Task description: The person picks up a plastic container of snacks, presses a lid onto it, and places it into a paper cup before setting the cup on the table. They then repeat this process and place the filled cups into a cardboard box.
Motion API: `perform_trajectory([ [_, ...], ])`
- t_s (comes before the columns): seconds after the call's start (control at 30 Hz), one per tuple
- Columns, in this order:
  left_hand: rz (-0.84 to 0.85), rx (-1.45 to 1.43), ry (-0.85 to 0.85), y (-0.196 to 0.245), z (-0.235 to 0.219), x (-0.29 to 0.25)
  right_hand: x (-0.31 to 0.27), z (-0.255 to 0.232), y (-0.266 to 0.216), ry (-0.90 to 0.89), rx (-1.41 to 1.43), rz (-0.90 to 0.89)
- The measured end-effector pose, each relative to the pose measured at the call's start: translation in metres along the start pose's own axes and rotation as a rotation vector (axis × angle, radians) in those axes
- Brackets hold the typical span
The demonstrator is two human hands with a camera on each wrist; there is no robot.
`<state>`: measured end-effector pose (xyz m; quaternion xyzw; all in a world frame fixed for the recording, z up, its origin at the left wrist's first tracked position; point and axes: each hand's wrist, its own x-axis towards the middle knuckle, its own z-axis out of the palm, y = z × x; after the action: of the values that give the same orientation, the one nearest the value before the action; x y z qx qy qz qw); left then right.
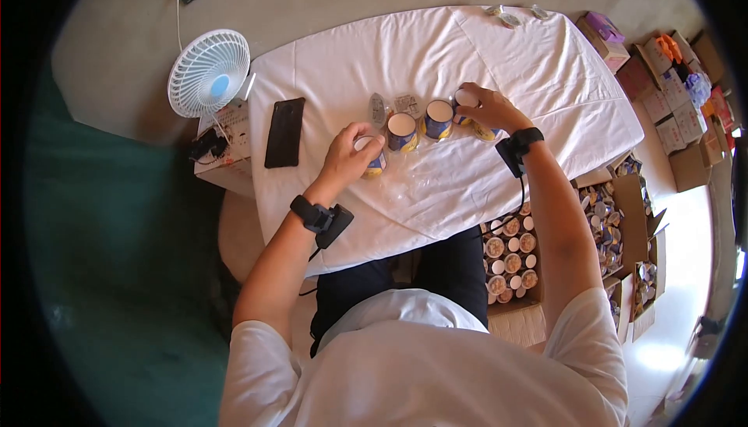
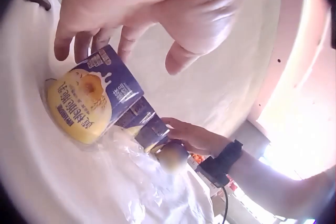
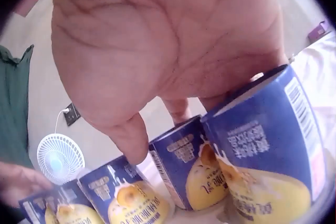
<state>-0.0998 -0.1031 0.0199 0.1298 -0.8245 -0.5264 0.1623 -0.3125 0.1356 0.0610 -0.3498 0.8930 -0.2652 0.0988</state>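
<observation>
Blue-and-yellow printed cups stand in a row on the white cloth. My left hand point(image 1: 351, 150) is around the leftmost cup point(image 2: 97, 95); in the left wrist view its fingers lie behind the rim and the thumb is apart from the wall. Two more cups, one point(image 1: 403, 132) and another point(image 1: 439, 120), stand between my hands. With fingers curved over its far side, my right hand point(image 1: 499, 110) holds a cup point(image 1: 465, 100) at the right end. Beside that hand lies a tipped cup point(image 1: 485, 132). Clear plastic cups point(image 1: 379, 110) sit behind the row.
A black phone point(image 1: 285, 132) lies on the cloth-covered table point(image 1: 327, 76). To the left stands a white fan point(image 1: 209, 74). Several small packs point(image 1: 509, 19) are at the far edge. Open cartons point(image 1: 627, 224) of packed cups stand right of my legs, with stacked boxes point(image 1: 678, 111) beyond.
</observation>
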Motion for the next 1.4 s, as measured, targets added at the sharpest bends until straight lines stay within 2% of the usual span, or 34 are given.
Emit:
perform_trajectory([
  [0.1, -0.090, 0.000, -0.080, 0.018, -0.005, -0.021, -0.010, -0.005, -0.005, -0.067, 0.045, -0.051],
  [0.23, 0.037, 0.161, -0.025, 0.012, -0.001, -0.032, -0.021, -0.006, -0.003, -0.142, 0.099, -0.073],
  [0.33, 0.133, 0.267, 0.023, 0.014, -0.001, -0.041, -0.038, -0.002, -0.012, 0.210, -0.412, -0.307],
  [0.43, 0.132, 0.270, 0.093, 0.010, -0.002, -0.050, -0.055, 0.022, -0.042, 0.446, 0.007, -0.396],
  [0.47, 0.105, 0.230, 0.129, 0.010, -0.002, -0.054, -0.068, 0.030, -0.064, 0.314, 0.231, -0.314],
  [0.53, 0.022, 0.074, 0.206, 0.009, -0.003, -0.062, -0.093, 0.062, -0.090, 0.115, 0.280, -0.328],
  [0.6, -0.091, -0.162, 0.293, 0.010, -0.005, -0.070, -0.117, 0.095, -0.109, 0.135, 0.157, -0.293],
  [0.63, -0.222, -0.257, 0.308, 0.021, -0.009, -0.076, -0.124, 0.107, -0.112, 0.138, 0.100, -0.305],
  [0.7, -0.067, -0.087, 0.302, -0.024, -0.015, -0.087, -0.133, 0.119, -0.120, 0.137, 0.020, -0.258],
  [0.77, 0.029, 0.131, 0.248, -0.031, -0.020, -0.098, -0.133, 0.120, -0.118, 0.118, -0.005, -0.221],
  [0.9, 0.236, 0.388, 0.240, 0.004, -0.022, -0.106, -0.133, 0.119, -0.112, 0.160, -0.069, -0.174],
  [1.0, 0.234, 0.606, 0.086, 0.022, -0.018, -0.110, -0.135, 0.122, -0.113, 0.207, -0.078, -0.175],
  [1.03, 0.087, 0.662, -0.007, 0.034, -0.018, -0.109, -0.136, 0.122, -0.113, 0.222, -0.075, -0.176],
  [1.13, 0.006, 0.439, 0.043, 0.028, -0.008, -0.107, -0.136, 0.123, -0.109, 0.251, 0.098, -0.167],
  [1.23, 0.167, 0.280, 0.150, 0.028, 0.000, -0.106, -0.133, 0.114, -0.100, 0.200, 0.285, -0.037],
  [1.33, 0.143, -0.291, 0.095, 0.016, 0.016, -0.107, -0.125, 0.110, -0.094, 0.130, 0.835, 0.124],
  [1.37, 0.168, -0.099, 0.109, 0.013, 0.018, -0.111, -0.126, 0.103, -0.093, 0.061, 0.976, 0.227],
  [1.4, 0.195, 0.094, 0.123, 0.014, 0.017, -0.115, -0.126, 0.098, -0.099, 0.051, 1.101, 0.209],
])
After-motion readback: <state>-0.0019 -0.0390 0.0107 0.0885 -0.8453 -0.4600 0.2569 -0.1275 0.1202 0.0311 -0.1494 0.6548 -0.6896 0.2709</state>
